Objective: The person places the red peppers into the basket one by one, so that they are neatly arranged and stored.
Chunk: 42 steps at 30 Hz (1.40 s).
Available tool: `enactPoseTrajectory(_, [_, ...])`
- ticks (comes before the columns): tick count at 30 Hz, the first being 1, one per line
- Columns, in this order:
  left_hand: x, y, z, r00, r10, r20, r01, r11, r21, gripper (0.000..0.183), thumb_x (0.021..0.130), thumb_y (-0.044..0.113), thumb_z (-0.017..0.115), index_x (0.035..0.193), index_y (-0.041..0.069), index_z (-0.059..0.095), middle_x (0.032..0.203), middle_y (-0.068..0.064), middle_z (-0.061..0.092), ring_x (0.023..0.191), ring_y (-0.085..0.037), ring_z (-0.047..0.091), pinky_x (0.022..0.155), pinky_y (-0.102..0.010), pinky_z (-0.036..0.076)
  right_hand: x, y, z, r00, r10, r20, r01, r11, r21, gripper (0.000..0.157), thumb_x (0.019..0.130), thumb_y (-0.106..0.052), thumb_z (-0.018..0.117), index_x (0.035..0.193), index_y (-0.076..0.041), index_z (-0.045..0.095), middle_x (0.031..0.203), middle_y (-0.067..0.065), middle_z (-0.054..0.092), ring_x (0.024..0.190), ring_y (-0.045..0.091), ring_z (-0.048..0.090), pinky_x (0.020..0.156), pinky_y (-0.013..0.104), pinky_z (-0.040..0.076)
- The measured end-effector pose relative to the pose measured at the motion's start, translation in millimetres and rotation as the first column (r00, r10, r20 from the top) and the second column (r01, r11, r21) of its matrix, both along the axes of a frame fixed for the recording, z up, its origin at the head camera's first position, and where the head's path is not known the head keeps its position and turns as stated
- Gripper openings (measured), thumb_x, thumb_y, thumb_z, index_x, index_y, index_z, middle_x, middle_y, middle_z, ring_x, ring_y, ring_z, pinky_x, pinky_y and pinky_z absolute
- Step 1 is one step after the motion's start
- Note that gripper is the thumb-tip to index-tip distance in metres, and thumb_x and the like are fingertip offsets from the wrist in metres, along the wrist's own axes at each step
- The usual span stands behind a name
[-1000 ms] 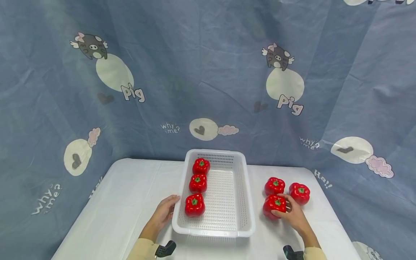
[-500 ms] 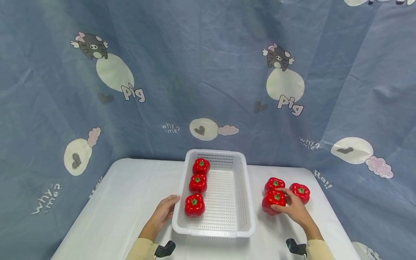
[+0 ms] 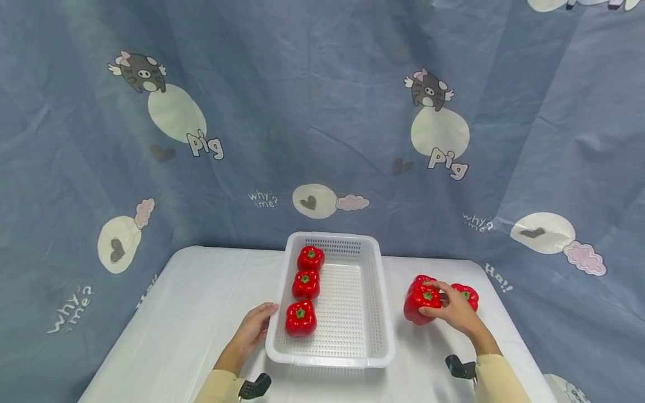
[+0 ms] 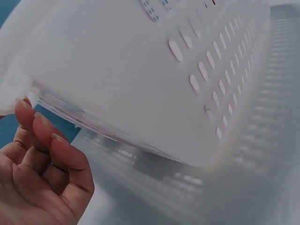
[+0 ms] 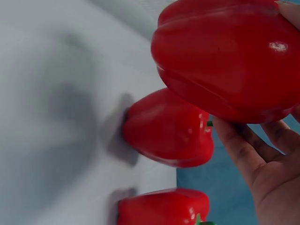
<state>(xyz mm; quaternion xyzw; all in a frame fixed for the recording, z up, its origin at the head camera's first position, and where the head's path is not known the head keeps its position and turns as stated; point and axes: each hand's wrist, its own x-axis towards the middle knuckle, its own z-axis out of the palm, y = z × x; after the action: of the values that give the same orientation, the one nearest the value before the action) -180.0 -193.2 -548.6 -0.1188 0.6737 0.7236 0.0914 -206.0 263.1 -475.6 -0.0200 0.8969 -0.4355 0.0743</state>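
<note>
My right hand [image 3: 457, 310] grips a red bell pepper [image 3: 417, 307] between thumb and fingers. The right wrist view shows this bell pepper [image 5: 225, 61] raised over the table, its shadow off to one side. Two more peppers stand on the table by that hand: one bell pepper [image 3: 419, 279] mostly hidden behind the held one, another bell pepper [image 3: 471, 298] partly behind the fingers. At the left side of a white plastic basket [image 3: 330, 360], my left hand [image 3: 252, 330] holds the rim. In the left wrist view its curled fingertips [image 4: 44, 124] are right at the rim's edge.
Inside the basket, three red peppers form a row along the left wall: a far pepper [image 3: 310, 258], a middle pepper [image 3: 305, 285] and a near pepper [image 3: 300, 319]. A white-covered table [image 3: 201, 302] carries everything, with a blue patterned curtain [image 3: 322, 112] behind it.
My right hand has moved away from me with the bell pepper, raising it from beside the others until it covers much of the one behind. The left hand stays at the basket.
</note>
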Motion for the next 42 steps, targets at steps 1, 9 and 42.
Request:
enactPoseTrajectory(1, [0.2, 0, 0.0, 1.0, 0.003, 0.002, -0.003, 1.0, 0.004, 0.037, 0.097, 0.029, 0.056, 0.114, -0.004, 0.057, 0.117, -0.016, 0.064, 0.105, -0.026, 0.063, 0.083, -0.037, 0.056, -1.3, 0, 0.8, 1.0, 0.006, -0.001, -0.006, 1.0, -0.003, 0.085, 0.071, -0.03, 0.085, 0.138, -0.001, 0.042, 0.133, 0.027, 0.046, 0.119, 0.048, 0.046, 0.078, 0.045, 0.057])
enactPoseTrajectory(9, [-0.4, 0, -0.9, 1.0, -0.005, -0.001, 0.005, 1.0, 0.007, 0.037, 0.097, 0.027, 0.056, 0.116, -0.005, 0.056, 0.114, -0.014, 0.065, 0.102, -0.024, 0.064, 0.081, -0.035, 0.057, -10.6, 0, 6.3, 0.999, 0.025, -0.023, -0.025, 1.0, 0.013, 0.078, 0.074, -0.029, 0.083, 0.137, -0.004, 0.045, 0.132, 0.025, 0.048, 0.12, 0.047, 0.046, 0.077, 0.045, 0.057])
enactPoseTrajectory(42, [-0.8, -2, -1.0, 1.0, -0.012, 0.005, 0.012, 1.0, -0.001, 0.042, 0.095, 0.03, 0.059, 0.119, -0.004, 0.055, 0.119, -0.016, 0.062, 0.106, -0.026, 0.062, 0.084, -0.038, 0.056, -48.5, -34, 33.6, 0.988, 0.143, -0.059, -0.146, 0.988, -0.047, 0.077, 0.074, -0.028, 0.083, 0.138, -0.009, 0.045, 0.134, 0.021, 0.047, 0.121, 0.044, 0.047, 0.083, 0.046, 0.056])
